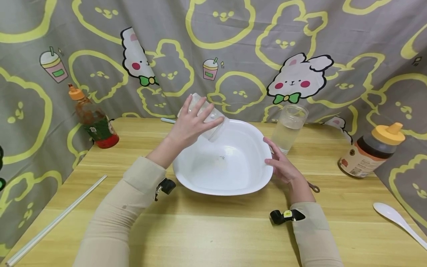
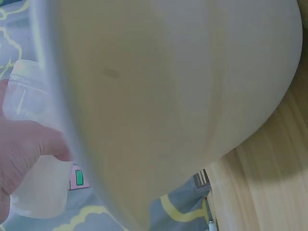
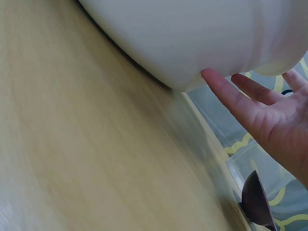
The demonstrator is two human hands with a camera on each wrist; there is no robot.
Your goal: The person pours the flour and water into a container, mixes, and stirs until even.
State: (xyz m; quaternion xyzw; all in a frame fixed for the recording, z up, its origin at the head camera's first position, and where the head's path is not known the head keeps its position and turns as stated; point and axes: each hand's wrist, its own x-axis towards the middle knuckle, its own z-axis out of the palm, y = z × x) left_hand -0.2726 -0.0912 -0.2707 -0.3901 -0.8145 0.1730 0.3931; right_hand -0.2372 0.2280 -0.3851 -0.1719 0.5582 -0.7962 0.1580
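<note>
My left hand (image 1: 194, 126) grips a clear cup (image 1: 217, 132), tipped over the back left of a white basin (image 1: 230, 178). In the left wrist view the thumb (image 2: 50, 143) lies across the cup (image 2: 41, 187), and the basin wall (image 2: 144, 96) hides part of both. A small cloudy patch with dark specks shows on the basin's floor. My right hand (image 1: 283, 165) holds the basin's right rim, thumb and a finger at the edge. From the right wrist, its fingers (image 3: 231, 94) meet the outer wall (image 3: 192, 38).
A glass of clear liquid (image 1: 289, 128) stands behind my right hand. A red sauce bottle (image 1: 98, 122) is far left, a yellow-capped jar (image 1: 370, 152) right. White chopsticks (image 1: 56, 220), a white spoon (image 1: 395, 217) and a dark spoon (image 3: 256, 198) lie about; a patterned curtain (image 1: 230, 63) hangs behind.
</note>
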